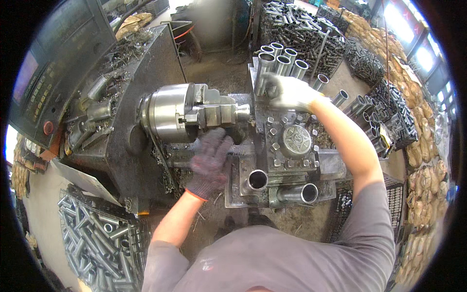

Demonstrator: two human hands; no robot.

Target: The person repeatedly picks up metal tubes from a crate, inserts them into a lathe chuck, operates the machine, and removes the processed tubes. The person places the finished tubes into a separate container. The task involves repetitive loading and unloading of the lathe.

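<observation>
Left hand (211,155): fingers loosely extended, just beside the chuck (168,112).
Right hand (290,92): blurred; whether the steel tube (263,72) beside its fingers is gripped cannot be told.
Standing tubes (281,69): grouped beyond the right hand, presumably for easy reach.

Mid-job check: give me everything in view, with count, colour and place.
Chuck: one, silver, left of centre.
Gripped workpiece: one, silver, chuck's right end.
Tool block: one, grey, right of chuck.
Standing tubes: at least six, silver, beyond tool block.
Upright tube: one, silver, near side.
Lying tube: one, silver, beside it.
Loose tubes: many, silver, lower left.
Heaped tubes: many, grey, top right.
Sacks: many, brown, far right.
Left hand: one, dark glove, below chuck.
Right hand: one, white glove, blurred, at standing tubes.
</observation>
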